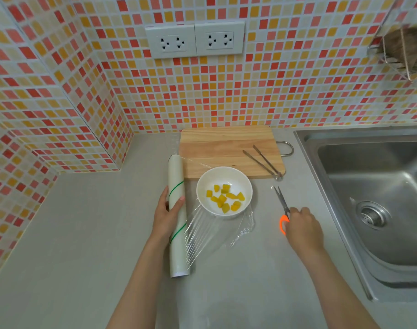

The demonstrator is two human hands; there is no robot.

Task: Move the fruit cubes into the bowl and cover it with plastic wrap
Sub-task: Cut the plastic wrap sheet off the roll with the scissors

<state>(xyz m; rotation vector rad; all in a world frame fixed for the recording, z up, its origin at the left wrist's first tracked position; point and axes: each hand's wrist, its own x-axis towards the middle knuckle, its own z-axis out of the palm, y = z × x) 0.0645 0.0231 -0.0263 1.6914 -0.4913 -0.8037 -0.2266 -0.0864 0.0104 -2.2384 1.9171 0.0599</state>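
Observation:
A white bowl (224, 179) stands on the grey counter and holds several yellow fruit cubes (225, 198). To its left lies a roll of plastic wrap (176, 181), and my left hand (167, 212) grips the roll around its middle. A clear sheet of wrap (214, 236) stretches from the roll to the right, over the bowl and down to the counter in front of it. Right of the bowl lie orange-handled scissors (281, 203); my right hand (302, 227) rests on their handles with the fingers closed around them. The blades are slightly apart and point away from me.
A wooden cutting board (217, 148) lies behind the bowl, with metal tongs (262, 161) on its right part. A steel sink (378, 198) fills the right side. Tiled walls with two sockets (194, 41) close the back and left.

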